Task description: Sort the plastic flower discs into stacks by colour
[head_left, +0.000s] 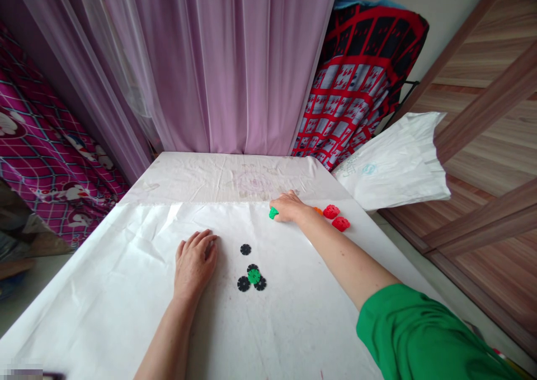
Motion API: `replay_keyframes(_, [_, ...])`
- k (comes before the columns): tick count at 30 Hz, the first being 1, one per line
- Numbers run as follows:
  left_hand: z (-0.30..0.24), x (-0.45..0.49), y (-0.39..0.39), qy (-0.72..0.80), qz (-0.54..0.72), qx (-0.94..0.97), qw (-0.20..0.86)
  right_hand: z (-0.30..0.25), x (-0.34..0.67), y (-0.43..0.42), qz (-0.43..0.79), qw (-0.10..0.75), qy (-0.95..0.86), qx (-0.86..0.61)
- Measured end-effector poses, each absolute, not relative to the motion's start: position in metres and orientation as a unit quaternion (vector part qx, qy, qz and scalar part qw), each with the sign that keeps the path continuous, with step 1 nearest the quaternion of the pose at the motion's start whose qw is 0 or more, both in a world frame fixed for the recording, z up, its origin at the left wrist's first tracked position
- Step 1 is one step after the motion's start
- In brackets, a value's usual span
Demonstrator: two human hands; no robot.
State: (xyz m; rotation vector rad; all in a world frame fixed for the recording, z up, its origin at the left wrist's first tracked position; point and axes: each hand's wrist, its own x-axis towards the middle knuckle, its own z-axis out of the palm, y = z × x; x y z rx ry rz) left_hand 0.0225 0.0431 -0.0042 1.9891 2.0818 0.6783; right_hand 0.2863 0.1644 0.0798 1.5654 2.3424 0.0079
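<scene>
My right hand (287, 205) reaches to the far part of the white-covered table (226, 335), its fingers closed round some green notched plastic discs (273, 213). How many discs it grips is hidden. My left hand (195, 262) lies flat on the cover with nothing in it. To its right a single black notched disc (245, 249) lies apart. Nearer to me, a green notched disc (254, 276) sits on or against several black discs (243, 284). Beyond my right forearm are two red clusters of discs (340, 224) and an orange piece (319, 211), partly hidden by the arm.
A white woven sack (398, 162) stands against the table's right edge. Purple curtains (218, 61) hang behind the table, with a red and black patterned cloth (348, 83) beside them. Wood-panelled doors (482, 145) stand at right, and a magenta patterned cloth (50, 145) hangs at left.
</scene>
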Motion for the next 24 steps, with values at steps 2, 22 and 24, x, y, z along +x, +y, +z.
replay_keyframes(2, [-0.004,0.023,0.043,0.700,0.233,0.669,0.088,0.082,0.284,0.163,0.000,0.163,0.818,0.551])
replay_keyframes(22, [-0.004,0.024,0.043,0.700,0.242,0.665,0.098,0.072,0.284,0.052,-0.175,-0.037,0.841,0.512])
replay_keyframes(24, [-0.005,0.024,0.044,0.700,0.241,0.666,0.097,0.055,0.276,0.028,-0.219,-0.053,0.837,0.499])
